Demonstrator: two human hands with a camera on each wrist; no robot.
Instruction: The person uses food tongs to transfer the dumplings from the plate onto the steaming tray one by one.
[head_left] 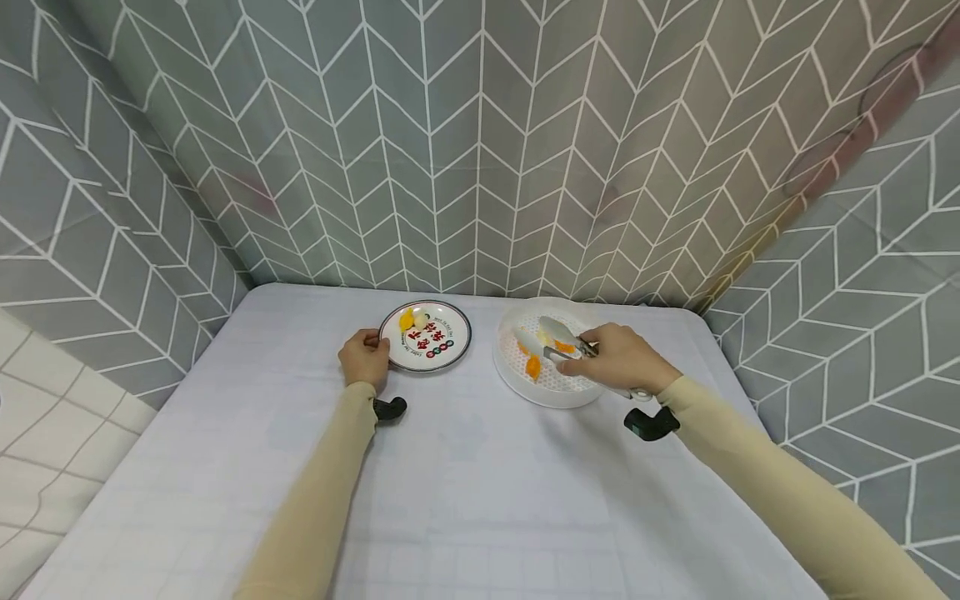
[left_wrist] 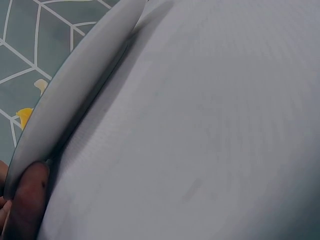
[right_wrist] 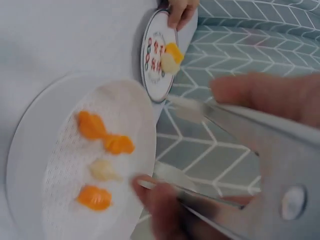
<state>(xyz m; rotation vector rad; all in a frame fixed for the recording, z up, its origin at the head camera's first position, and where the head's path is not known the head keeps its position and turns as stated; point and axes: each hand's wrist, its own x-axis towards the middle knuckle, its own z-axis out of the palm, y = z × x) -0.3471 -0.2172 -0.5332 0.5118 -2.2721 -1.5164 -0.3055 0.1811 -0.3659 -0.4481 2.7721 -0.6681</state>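
Note:
My left hand (head_left: 365,360) pinches the near-left rim of a white plate (head_left: 427,337) with a dark rim and red characters. In the left wrist view a fingertip (left_wrist: 31,195) presses the plate's underside (left_wrist: 75,80). A yellow piece (head_left: 407,320) and a pale piece (head_left: 421,320), small and dumpling-like, lie on the plate. My right hand (head_left: 621,360) holds metal tongs (head_left: 557,328) with pale tips over a round white steamer basket (head_left: 504,360). The tongs' arms stand apart, with nothing visible between them. Several orange pieces (right_wrist: 95,198) and a pale one (right_wrist: 102,170) lie inside the basket.
A white cloth covers the table (head_left: 465,483). Behind it and along the sides hang grey curtains (head_left: 450,167) with white zigzag lines. Each wrist carries a black camera mount, the right one (head_left: 651,423) low beside the basket.

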